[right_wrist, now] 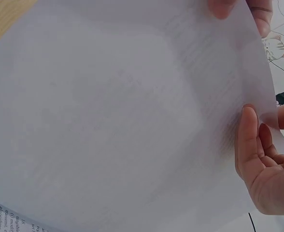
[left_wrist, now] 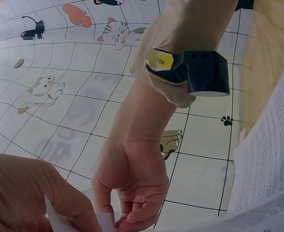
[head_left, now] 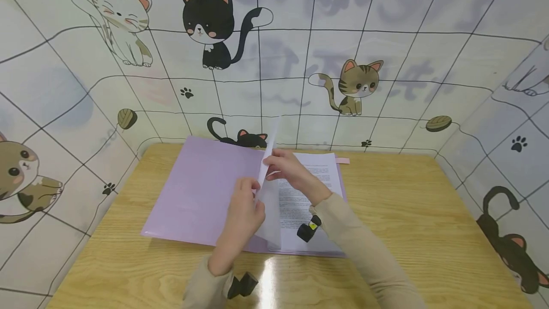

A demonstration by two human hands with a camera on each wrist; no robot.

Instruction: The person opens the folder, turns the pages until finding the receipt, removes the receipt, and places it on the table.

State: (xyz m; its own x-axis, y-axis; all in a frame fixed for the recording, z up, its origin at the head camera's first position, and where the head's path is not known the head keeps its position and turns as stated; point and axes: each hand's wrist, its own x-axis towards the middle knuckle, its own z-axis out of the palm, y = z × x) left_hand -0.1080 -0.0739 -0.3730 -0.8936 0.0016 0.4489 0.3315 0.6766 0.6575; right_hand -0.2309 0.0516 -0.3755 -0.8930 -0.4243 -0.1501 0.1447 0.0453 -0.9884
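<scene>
- Above the open purple folder (head_left: 197, 190), your raised sheet (right_wrist: 118, 121) stands nearly upright, its long axis running away from you.
- Your left hand (head_left: 243, 209) pinches its nearer stretch; your right hand (head_left: 291, 170) pinches farther along, beside the printed pages (head_left: 296, 199).

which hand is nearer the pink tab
Right: the right hand pinches the raised sheet left of the pink tab; the left hand is farther left, lower in the head view.

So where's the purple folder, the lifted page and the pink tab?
Purple folder (head_left: 203, 192): head view, on its left cover.
Lifted page (right_wrist: 118, 121): right wrist view, broad face.
Pink tab (head_left: 343, 160): head view, its middle.
</scene>
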